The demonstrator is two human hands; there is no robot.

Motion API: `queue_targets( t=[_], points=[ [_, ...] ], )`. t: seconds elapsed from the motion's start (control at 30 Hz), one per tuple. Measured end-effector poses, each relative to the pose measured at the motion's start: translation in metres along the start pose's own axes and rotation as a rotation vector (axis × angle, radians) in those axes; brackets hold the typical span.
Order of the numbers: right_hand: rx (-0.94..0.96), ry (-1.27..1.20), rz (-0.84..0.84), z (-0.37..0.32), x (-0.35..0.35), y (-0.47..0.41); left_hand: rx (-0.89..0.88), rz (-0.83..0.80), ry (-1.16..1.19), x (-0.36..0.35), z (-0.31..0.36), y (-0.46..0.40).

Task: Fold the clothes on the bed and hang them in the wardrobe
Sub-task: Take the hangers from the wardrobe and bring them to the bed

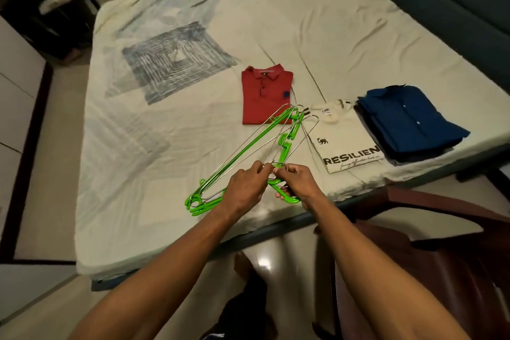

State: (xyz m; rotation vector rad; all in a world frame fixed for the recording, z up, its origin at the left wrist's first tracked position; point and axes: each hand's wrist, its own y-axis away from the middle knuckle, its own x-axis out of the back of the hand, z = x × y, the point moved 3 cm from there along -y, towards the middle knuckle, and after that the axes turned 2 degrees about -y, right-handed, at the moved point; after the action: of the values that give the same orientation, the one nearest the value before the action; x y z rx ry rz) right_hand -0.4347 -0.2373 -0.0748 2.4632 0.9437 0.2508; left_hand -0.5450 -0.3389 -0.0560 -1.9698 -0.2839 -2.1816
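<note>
Bundle of hangers [248, 152], green plastic and bare wire, held above the near edge of the bed [171, 146]. Left hand [245, 188] pinches the wire hooks at the top; right hand [296, 183] grips the hooks and a green hanger bar from the other side. Folded on the bed: red polo shirt [266, 94], white printed T-shirt [347, 141], blue shirt [408, 119] on a stack at the right.

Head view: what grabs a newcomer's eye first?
The bright green hangers, bunched with wire ones, held by the left hand and right hand over the bed's near edge. Behind them a folded red polo; at right a folded blue shirt.
</note>
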Motion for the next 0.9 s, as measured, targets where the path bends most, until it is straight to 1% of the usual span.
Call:
queue_targets(
  t=[0.17,0.23,0.4,0.5,0.57,0.67,0.7,0.8,0.87,0.9],
  points=[
    [-0.04,0.075,-0.023,-0.013,-0.005,-0.068,0.024,-0.049,0.086,-0.019,-0.036,-0.052],
    [-0.046,0.092,-0.049,-0.019,-0.013,-0.095,0.057,-0.034,0.133,-0.028,-0.055,-0.068],
    [-0.078,0.153,-0.163,-0.021,-0.048,-0.175,0.18,-0.045,0.165,-0.071,-0.112,-0.104],
    [-0.103,0.164,-0.232,-0.011,-0.074,-0.229,0.258,-0.012,0.19,-0.102,-0.151,-0.12],
    [-0.108,0.173,-0.261,-0.003,-0.091,-0.255,0.294,-0.003,0.178,-0.118,-0.173,-0.124],
    [-0.115,0.162,-0.313,0.013,-0.121,-0.299,0.326,0.043,0.088,-0.15,-0.208,-0.132],
    [-0.114,0.158,-0.328,0.018,-0.129,-0.311,0.362,0.04,0.084,-0.158,-0.218,-0.134],
    [-0.155,0.109,-0.367,0.035,-0.151,-0.34,0.506,-0.001,0.103,-0.193,-0.25,-0.136],
    [-0.194,0.078,-0.345,0.053,-0.158,-0.353,0.606,-0.105,0.093,-0.216,-0.271,-0.131],
    [-0.165,0.119,-0.315,0.062,-0.157,-0.359,0.64,-0.189,0.095,-0.223,-0.277,-0.128]
  ],
)
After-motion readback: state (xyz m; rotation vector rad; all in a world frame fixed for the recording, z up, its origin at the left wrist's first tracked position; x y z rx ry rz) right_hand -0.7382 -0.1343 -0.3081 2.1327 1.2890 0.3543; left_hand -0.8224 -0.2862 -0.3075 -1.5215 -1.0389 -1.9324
